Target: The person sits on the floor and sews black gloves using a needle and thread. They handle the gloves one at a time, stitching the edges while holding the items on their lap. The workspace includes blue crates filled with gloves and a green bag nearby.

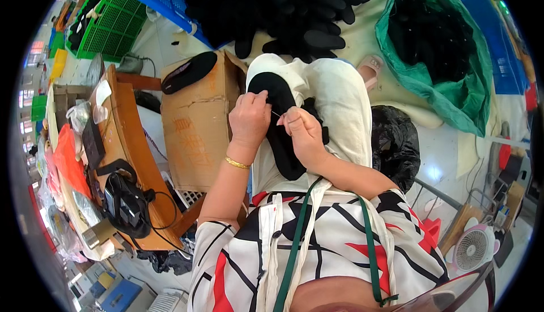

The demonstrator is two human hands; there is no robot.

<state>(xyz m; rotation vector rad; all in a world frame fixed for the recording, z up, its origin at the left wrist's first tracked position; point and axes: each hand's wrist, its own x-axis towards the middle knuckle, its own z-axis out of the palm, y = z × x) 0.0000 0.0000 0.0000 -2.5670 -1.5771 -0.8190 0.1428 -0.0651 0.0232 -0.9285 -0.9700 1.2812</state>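
Note:
A long black shoe-shaped piece [283,149] lies across my lap on the pale apron. My left hand [250,118] is closed over its left side, fingertips pressed together near the upper part; what they pinch is hidden. Just right of it, my right hand [306,136] is closed, thumb and finger pinching one end of a thin light strand [275,112]. This strand spans the small gap between the hands, above the black piece; whether it is thread or a needle is too fine to make out. Some dark material [310,107] shows behind my right hand.
A black slipper-like shoe [190,73] rests on a cardboard box [192,136] at left, beside a wooden table [127,136]. Ahead is a blue crate [161,0] with heaped black shoe pieces [272,6]. A green sack [481,94] and black plastic bag [395,145] stand at right.

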